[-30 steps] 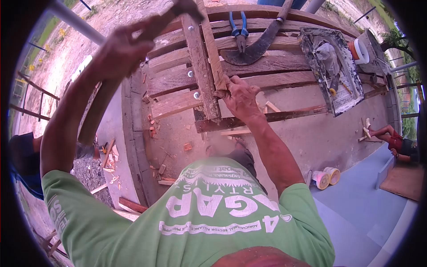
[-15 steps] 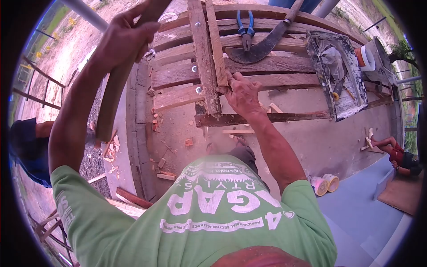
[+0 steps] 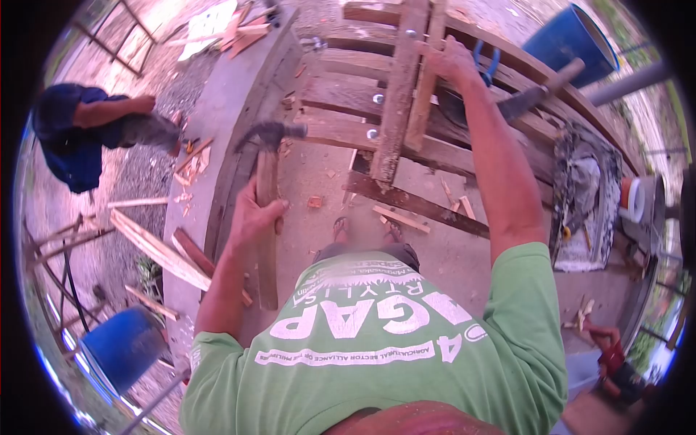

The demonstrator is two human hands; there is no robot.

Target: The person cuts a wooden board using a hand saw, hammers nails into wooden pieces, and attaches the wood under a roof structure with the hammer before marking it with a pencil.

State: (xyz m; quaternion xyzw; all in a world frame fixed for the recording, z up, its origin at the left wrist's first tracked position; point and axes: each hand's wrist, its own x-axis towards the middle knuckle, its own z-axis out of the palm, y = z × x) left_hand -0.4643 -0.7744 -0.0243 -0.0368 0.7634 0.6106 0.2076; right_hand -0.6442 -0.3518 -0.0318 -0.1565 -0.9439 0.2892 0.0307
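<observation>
My left hand (image 3: 257,221) is closed round the wooden handle of a claw hammer (image 3: 268,167), its metal head pointing up, over the ground left of the slatted wooden frame (image 3: 348,130). Further up, my right hand (image 3: 455,64) grips the upper part of a narrow wooden strip (image 3: 420,119). This strip lies beside a thicker beam (image 3: 399,94) across the slats. White round bolt or washer heads show along the beam's left side. Behind my right forearm, blue-handled pliers (image 3: 493,65) and a curved blade (image 3: 518,105) are partly hidden.
A messy tray (image 3: 583,257) and a white bucket (image 3: 633,199) stand at right. Blue drums are at top right (image 3: 569,43) and lower left (image 3: 127,348). One person in dark clothes (image 3: 80,134) is at left, another (image 3: 623,377) at lower right. Wood scraps (image 3: 196,163) litter the ground.
The view has turned, shifting the frame up and right. My left hand has come down from its raised position with the hammer. My right hand has moved from the strip's near end to further up it.
</observation>
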